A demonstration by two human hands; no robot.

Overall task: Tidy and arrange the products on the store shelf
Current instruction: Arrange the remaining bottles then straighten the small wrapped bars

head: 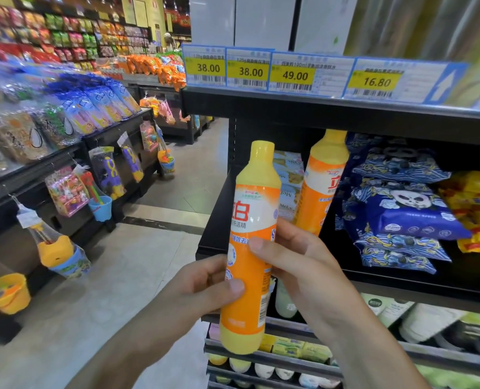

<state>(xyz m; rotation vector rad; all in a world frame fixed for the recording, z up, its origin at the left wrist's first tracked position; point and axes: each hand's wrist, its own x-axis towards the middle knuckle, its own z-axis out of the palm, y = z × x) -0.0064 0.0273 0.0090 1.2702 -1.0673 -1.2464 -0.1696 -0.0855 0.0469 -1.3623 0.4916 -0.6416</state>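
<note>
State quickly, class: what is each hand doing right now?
Left hand: grips the orange dish soap bottle at its lower body.
Right hand: grips the same bottle at its middle, thumb across the label.

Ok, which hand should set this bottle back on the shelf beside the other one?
Probably the right hand: it grips the held bottle on the shelf side, nearest the second bottle. The left hand holds from the aisle side.

Bright, even light; blurred, warped edges.

The shelved bottle (321, 181) has its base hidden behind the right hand (297, 256).
</note>
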